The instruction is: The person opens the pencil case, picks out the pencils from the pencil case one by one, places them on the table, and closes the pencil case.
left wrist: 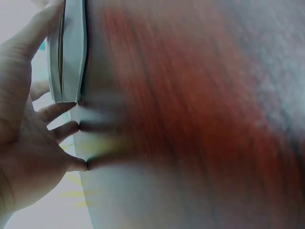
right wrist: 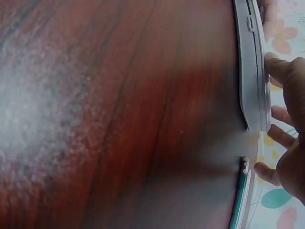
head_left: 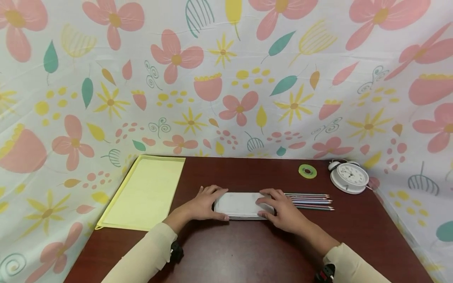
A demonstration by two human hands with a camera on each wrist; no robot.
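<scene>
A flat white pencil case (head_left: 238, 204), its lid down, lies lengthwise on the dark wooden table. A small clasp shows on its near side in the right wrist view. My left hand (head_left: 203, 205) holds the left end, thumb at the near edge and index finger at the far edge. At the other end, my right hand (head_left: 286, 210) grips the case with the thumb near the front and the fingers over the top and far side. Several colored pencils (head_left: 313, 201) lie side by side just right of the case, partly hidden behind my right hand.
A yellow-edged mesh folder (head_left: 145, 192) lies at the left. Toward the back right are a yellow-green tape roll (head_left: 307, 171) and a white alarm clock (head_left: 350, 177). Flower-printed cloth (head_left: 226, 78) walls in the table (head_left: 233, 251) behind and at the sides.
</scene>
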